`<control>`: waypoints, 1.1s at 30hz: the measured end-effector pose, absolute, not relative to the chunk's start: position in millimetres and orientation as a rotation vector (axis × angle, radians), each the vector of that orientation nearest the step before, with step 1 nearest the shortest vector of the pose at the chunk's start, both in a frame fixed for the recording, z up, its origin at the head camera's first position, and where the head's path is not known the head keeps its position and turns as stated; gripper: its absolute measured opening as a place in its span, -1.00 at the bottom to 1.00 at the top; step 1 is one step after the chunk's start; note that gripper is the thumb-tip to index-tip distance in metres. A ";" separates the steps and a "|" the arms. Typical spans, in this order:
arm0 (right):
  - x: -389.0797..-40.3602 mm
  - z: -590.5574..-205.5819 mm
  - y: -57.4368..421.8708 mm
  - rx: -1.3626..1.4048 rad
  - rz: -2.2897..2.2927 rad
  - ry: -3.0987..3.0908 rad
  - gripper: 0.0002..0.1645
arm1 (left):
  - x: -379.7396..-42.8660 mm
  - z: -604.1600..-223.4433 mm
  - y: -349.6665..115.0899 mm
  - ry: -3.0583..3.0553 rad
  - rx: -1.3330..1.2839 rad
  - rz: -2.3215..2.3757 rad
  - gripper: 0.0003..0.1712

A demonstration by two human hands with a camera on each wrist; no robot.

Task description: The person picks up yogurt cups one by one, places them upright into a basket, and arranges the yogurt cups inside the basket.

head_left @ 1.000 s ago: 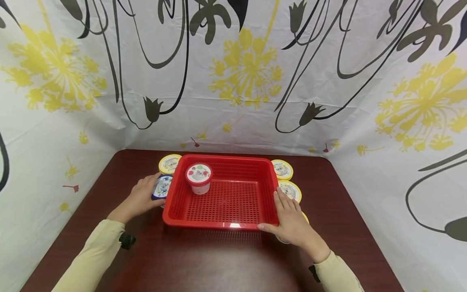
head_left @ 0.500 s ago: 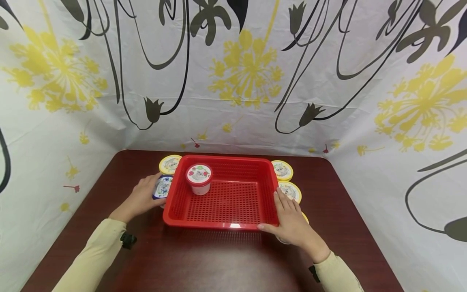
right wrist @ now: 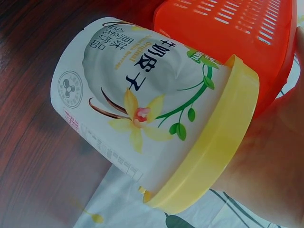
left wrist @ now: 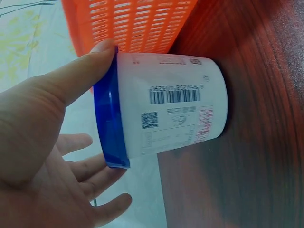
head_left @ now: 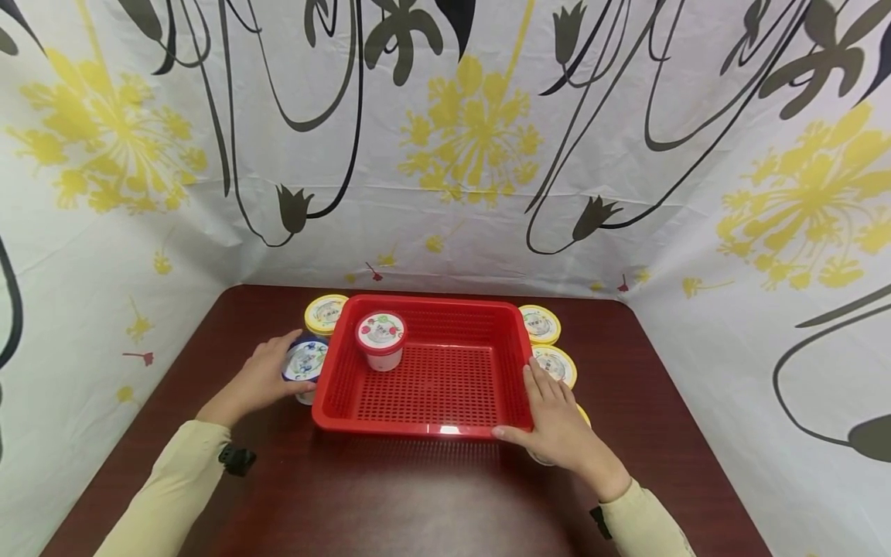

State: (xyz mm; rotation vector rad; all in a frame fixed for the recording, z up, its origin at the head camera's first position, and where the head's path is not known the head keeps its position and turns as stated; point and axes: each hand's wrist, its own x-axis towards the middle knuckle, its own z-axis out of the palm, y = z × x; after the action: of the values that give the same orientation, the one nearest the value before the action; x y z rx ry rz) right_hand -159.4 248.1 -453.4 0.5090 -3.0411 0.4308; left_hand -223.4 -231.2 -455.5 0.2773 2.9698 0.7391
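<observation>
In the head view my left hand [head_left: 254, 379] holds a blue-lidded yogurt tub [head_left: 305, 360] by its lid, beside the red basket [head_left: 383, 428]. The left wrist view has the thumb against the lid's edge, fingers around its other side, and a barcode on the white wall. My right hand [head_left: 562, 422] rests on the basket's right front corner, fingers straight along the rim. Below that hand stands a yellow-lidded tub [right wrist: 142, 104], mostly hidden from the head view. Inside the basket, at its back left, sits a red-lidded tub [head_left: 381, 334] upright.
Two yellow-lidded tubs [head_left: 540, 325] line the basket's right side. Another yellow-lidded tub [head_left: 324, 313] stands at its back left corner. A patterned cloth [head_left: 431, 155] hangs behind and beside the dark wooden table [head_left: 418, 503].
My left hand and the blue-lidded tub have shifted slightly left, away from the basket, showing more of the tub's wall. The right hand and basket stay in place.
</observation>
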 end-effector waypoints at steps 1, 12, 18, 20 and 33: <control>-159.4 -453.1 248.0 0.506 0.436 -3.046 0.39 | -222.4 -454.2 -232.0 2.965 0.270 0.739 0.29; -159.4 -453.2 248.1 0.510 0.443 -3.041 0.39 | -217.0 -435.3 -243.9 2.961 0.201 0.707 0.38; -159.2 -453.2 247.9 0.518 0.448 -3.027 0.38 | -216.4 -419.5 -250.8 2.997 0.169 0.691 0.40; -158.8 -452.8 247.8 0.516 0.447 -3.029 0.38 | -215.4 -413.1 -252.7 3.019 0.154 0.688 0.39; -158.0 -452.0 247.4 0.517 0.438 -3.027 0.38 | -206.6 -368.3 -251.2 3.140 0.186 0.709 0.25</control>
State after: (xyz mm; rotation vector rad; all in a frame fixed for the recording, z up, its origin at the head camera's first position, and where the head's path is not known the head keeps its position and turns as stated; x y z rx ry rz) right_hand -158.0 247.4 -452.0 0.5174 -3.0267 0.4378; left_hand -206.6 -251.2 -368.3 0.1863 3.1401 0.7087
